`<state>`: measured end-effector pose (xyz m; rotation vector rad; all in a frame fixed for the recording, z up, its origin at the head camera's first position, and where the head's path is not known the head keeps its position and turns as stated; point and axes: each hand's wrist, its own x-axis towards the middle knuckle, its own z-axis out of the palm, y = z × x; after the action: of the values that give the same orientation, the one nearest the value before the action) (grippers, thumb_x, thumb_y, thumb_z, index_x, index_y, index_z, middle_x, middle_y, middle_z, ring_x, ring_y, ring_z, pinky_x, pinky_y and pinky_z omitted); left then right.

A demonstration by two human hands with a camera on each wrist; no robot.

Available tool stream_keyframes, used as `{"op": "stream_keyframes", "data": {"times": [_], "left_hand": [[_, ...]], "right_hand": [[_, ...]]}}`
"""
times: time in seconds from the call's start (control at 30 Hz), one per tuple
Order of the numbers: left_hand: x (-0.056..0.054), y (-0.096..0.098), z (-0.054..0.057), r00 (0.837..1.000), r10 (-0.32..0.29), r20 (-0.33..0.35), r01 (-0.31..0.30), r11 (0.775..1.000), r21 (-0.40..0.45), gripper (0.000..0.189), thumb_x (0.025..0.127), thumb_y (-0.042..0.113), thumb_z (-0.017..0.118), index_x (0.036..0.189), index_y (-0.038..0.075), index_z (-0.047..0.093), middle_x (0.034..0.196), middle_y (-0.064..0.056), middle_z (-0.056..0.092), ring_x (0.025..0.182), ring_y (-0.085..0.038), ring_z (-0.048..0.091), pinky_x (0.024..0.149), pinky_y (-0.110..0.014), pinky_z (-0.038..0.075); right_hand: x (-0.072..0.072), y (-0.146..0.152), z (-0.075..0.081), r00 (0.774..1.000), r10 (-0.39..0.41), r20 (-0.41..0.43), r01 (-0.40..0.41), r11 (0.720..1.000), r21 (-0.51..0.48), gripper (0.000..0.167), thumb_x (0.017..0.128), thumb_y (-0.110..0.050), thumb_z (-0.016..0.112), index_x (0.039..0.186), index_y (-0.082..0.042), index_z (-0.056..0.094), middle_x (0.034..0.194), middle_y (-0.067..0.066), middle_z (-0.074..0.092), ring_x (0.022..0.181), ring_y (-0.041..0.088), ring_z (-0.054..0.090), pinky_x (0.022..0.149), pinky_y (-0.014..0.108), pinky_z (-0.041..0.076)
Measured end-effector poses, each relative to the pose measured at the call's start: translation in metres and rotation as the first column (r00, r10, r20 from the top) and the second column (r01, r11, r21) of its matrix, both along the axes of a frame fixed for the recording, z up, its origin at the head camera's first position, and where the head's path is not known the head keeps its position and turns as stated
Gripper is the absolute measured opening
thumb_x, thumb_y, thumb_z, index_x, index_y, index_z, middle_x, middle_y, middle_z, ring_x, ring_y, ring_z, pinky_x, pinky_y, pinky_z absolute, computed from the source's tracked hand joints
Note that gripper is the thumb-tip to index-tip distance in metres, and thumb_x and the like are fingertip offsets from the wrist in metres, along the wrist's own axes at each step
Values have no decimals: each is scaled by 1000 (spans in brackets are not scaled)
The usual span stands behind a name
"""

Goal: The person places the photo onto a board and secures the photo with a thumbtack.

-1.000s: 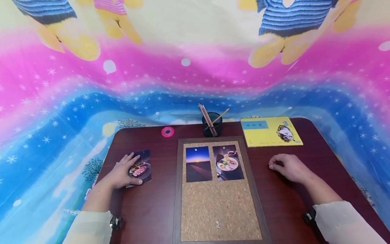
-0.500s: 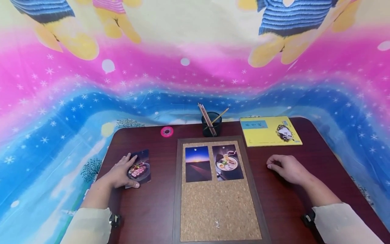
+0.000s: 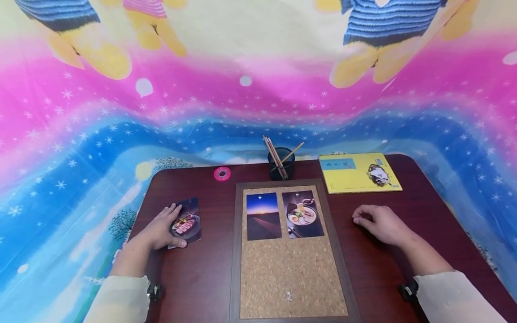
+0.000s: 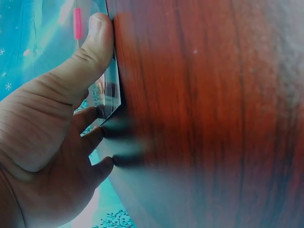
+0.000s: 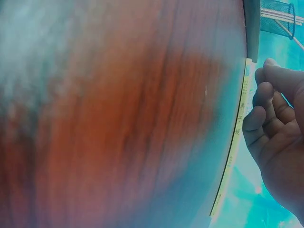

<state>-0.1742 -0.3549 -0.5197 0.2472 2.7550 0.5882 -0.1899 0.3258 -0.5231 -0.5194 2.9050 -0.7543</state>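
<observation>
At the left of the table, my left hand (image 3: 162, 229) rests with spread fingers over the left part of a photo card (image 3: 186, 224) of sliced food on a dark plate. The thumb lies at the card's near edge in the left wrist view, with the fingertips down on the table. My right hand (image 3: 381, 222) rests on the table right of the cork board (image 3: 291, 273), its fingers loosely curled and holding nothing. Two photos hang side by side on the board's upper part: a sunset road (image 3: 263, 217) and a noodle bowl (image 3: 303, 215). A small whitish cluster (image 3: 288, 295), too small to identify, lies low on the board.
Behind the board stands a black mesh pencil cup (image 3: 281, 163) with several pencils. A pink tape roll (image 3: 222, 173) sits near the back edge of the table (image 3: 202, 273). The yellow book (image 3: 361, 173) lies back right. A patterned cloth (image 3: 242, 103) surrounds the table.
Both hands stay nearly in place. The left thumb has shifted very slightly left over the card, and the right hand slightly left; the objects have not moved.
</observation>
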Motion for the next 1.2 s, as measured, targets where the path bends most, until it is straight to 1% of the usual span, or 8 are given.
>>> {"op": "stream_keyframes", "data": {"times": [0.17,0.37,0.47,0.6,0.7,0.87,1.07,1.2], "left_hand": [[4,0,-1,1000,21,-1,-21,999,30,129,71,52,92,165,2,20,165,-32,20,151,-56,13,115,-73,22],[12,0,-2,995,83,-51,-81,996,37,128,73,53,91,167,8,17,164,-32,25,149,-56,22,114,-73,27],[14,5,-1,991,87,-103,-84,996,38,126,74,52,91,166,8,18,161,-32,31,146,-55,29,113,-72,30],[13,13,-1,984,84,-157,-78,996,44,122,75,52,91,166,8,22,159,-31,37,145,-53,34,113,-70,33],[12,18,-2,982,92,-167,-83,995,57,121,75,54,90,166,10,22,158,-30,39,143,-52,36,112,-69,35],[13,27,-3,979,106,-176,-93,993,76,121,75,56,89,166,14,23,155,-28,43,141,-49,42,109,-68,40],[15,42,5,978,102,-184,-86,992,94,119,73,59,89,166,17,26,153,-25,47,137,-47,48,105,-67,45],[17,52,10,977,97,-189,-77,991,109,120,73,62,88,166,19,25,155,-24,45,138,-46,47,105,-67,44]], "right_hand": [[3,-1,-1,1000,-12,-1,12,1000,-26,4,98,-21,74,102,-23,73,91,-12,69,79,8,61,72,32,54],[5,-4,4,1000,-10,5,10,999,-43,5,98,-21,74,103,-23,73,93,-11,69,80,10,61,72,33,54],[5,-5,6,1000,-22,4,23,999,-44,5,98,-22,74,103,-23,73,92,-11,69,78,10,60,72,32,54],[8,-6,7,999,-44,20,45,998,-46,4,99,-22,74,102,-23,73,92,-12,69,76,11,60,70,29,51],[11,-5,7,999,-47,26,49,997,-57,5,99,-21,74,102,-24,73,92,-11,69,76,12,59,69,28,51],[12,-7,6,998,-48,27,51,995,-82,4,99,-24,74,102,-23,73,91,-10,69,75,12,59,68,28,50],[12,-11,6,998,-50,30,53,992,-112,4,98,-26,74,101,-25,72,88,-9,69,73,13,58,67,27,49],[13,-16,8,999,-39,33,43,990,-132,4,99,-25,74,102,-23,72,89,-7,69,73,13,58,67,27,48]]}}
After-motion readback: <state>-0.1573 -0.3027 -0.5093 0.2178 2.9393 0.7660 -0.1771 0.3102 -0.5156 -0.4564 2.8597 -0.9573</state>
